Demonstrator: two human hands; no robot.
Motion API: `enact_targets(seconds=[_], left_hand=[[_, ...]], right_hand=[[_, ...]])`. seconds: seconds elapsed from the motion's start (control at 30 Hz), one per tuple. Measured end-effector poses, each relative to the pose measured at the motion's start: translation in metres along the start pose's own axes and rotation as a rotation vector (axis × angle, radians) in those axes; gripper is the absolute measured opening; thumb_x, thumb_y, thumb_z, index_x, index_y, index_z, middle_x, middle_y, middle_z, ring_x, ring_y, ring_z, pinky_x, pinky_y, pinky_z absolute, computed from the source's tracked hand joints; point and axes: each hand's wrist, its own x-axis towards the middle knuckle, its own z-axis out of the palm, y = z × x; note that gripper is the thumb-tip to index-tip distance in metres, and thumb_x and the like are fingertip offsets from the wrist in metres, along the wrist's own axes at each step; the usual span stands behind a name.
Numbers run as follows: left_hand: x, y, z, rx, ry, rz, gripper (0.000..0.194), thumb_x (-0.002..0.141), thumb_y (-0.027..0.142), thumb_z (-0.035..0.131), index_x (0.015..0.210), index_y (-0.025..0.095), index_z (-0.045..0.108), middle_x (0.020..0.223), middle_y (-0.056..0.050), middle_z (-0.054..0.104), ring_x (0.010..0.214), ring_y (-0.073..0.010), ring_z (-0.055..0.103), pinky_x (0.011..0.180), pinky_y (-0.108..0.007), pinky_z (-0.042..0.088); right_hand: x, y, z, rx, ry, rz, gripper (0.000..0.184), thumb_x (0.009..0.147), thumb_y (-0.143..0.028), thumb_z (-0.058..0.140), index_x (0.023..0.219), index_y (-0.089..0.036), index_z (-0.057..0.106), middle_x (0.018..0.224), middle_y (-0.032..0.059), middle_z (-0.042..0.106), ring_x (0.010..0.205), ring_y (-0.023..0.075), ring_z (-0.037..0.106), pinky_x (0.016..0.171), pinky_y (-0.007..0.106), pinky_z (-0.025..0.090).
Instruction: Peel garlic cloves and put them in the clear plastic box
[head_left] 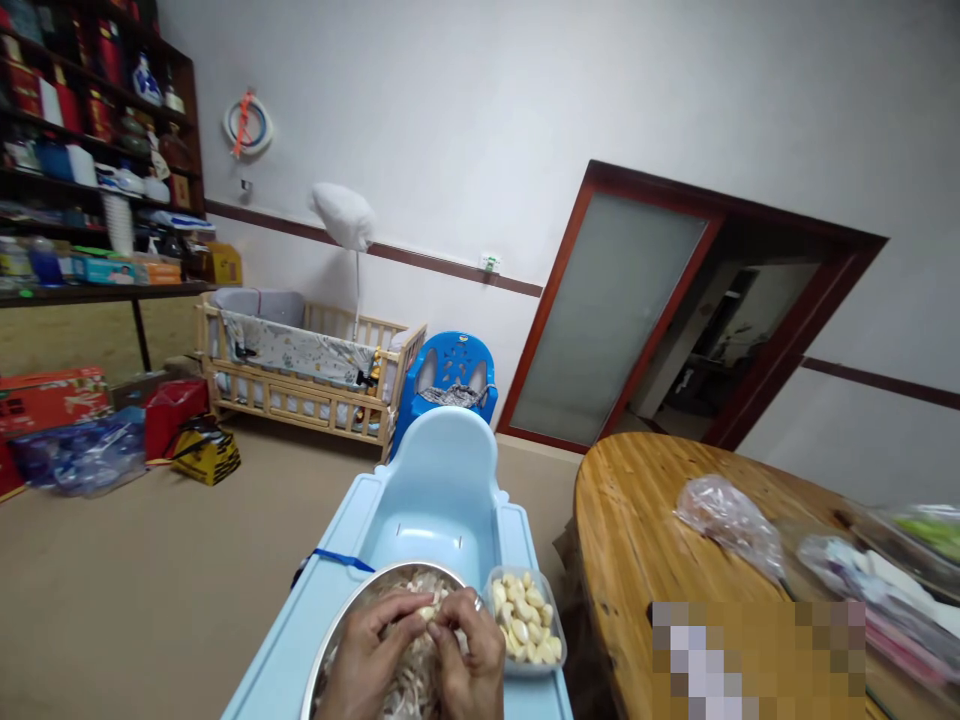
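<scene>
My left hand (377, 645) and my right hand (470, 650) meet above a metal bowl (321, 650) heaped with papery garlic skins (415, 685). Pinched between the fingertips of both is a pale garlic clove (428, 612). A ring shows on a finger of my right hand. Just right of that hand, a clear plastic container (551, 664) holds many peeled garlic cloves (523, 622). Bowl and container both rest on a light blue high chair (442, 480).
On the right stands a wooden table (637, 510) with a plastic bag (731, 522) and covered food; part of it is pixelated. Farther back are a wooden crib (300, 400), a blue child's chair (450, 370) and a sliding door (607, 320). Shelves (97, 110) and bags fill the left.
</scene>
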Motion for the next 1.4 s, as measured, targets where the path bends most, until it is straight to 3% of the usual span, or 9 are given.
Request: enact_targets(seconds=[0.27,0.5,0.7,1.0,1.17,1.27,1.4], left_hand=[[0.001,0.002,0.005,-0.224,0.05,-0.123,0.029,0.062,0.038,0.072,0.083,0.017,0.073,0.09,-0.01,0.074,0.087,-0.0272,0.065,0.08,-0.034,0.05],[0.004,0.0,0.008,-0.533,0.053,-0.202,0.034,0.06,0.03,0.077,0.089,0.015,0.069,0.084,-0.007,0.071,0.081,-0.0201,0.063,0.075,-0.028,0.049],[0.006,0.003,0.01,-0.645,0.095,-0.31,0.035,0.06,0.036,0.077,0.087,0.016,0.068,0.073,-0.003,0.069,0.068,-0.0149,0.063,0.066,-0.023,0.047],[0.01,-0.006,0.005,-0.54,0.143,-0.267,0.039,0.066,0.047,0.069,0.088,0.015,0.068,0.064,0.0,0.066,0.062,-0.0142,0.059,0.06,-0.022,0.044],[0.01,-0.008,0.003,-0.396,0.077,-0.237,0.039,0.068,0.049,0.066,0.085,0.014,0.069,0.071,-0.004,0.069,0.069,-0.0185,0.063,0.065,-0.026,0.046],[0.01,-0.005,0.003,-0.323,0.049,-0.178,0.033,0.069,0.044,0.065,0.083,0.015,0.07,0.08,-0.006,0.071,0.075,-0.0202,0.064,0.07,-0.028,0.047],[0.01,0.0,0.004,-0.248,0.05,-0.151,0.024,0.068,0.036,0.065,0.079,0.016,0.07,0.083,-0.006,0.071,0.079,-0.0219,0.064,0.075,-0.029,0.047]], right_hand=[[-0.004,0.005,0.005,-0.036,-0.016,-0.05,0.016,0.08,-0.015,0.047,0.066,-0.021,0.053,0.06,-0.0013,0.055,0.059,0.0146,0.054,0.058,0.024,0.042],[-0.008,0.012,0.01,-0.043,-0.048,-0.124,0.014,0.077,-0.016,0.046,0.065,-0.022,0.051,0.063,0.0,0.055,0.06,0.016,0.053,0.056,0.026,0.039],[-0.011,0.014,0.012,-0.094,-0.111,-0.19,0.015,0.077,-0.018,0.043,0.064,-0.022,0.048,0.064,0.0009,0.057,0.061,0.0171,0.053,0.058,0.028,0.038],[-0.015,0.016,0.01,-0.079,-0.145,-0.088,0.023,0.084,-0.027,0.04,0.063,-0.022,0.047,0.057,-0.0015,0.054,0.054,0.0146,0.053,0.054,0.025,0.038],[-0.01,0.012,0.008,-0.037,-0.045,0.024,0.014,0.081,-0.025,0.048,0.075,-0.022,0.061,0.066,0.0001,0.064,0.059,0.0157,0.06,0.058,0.024,0.046],[-0.004,0.007,0.005,-0.018,-0.008,0.0,0.017,0.082,-0.024,0.049,0.085,-0.023,0.067,0.079,0.0034,0.07,0.072,0.0183,0.065,0.066,0.027,0.051],[0.005,0.001,-0.001,-0.025,-0.033,-0.068,0.016,0.079,-0.016,0.054,0.083,-0.023,0.068,0.075,0.0026,0.071,0.07,0.0169,0.067,0.065,0.025,0.054]])
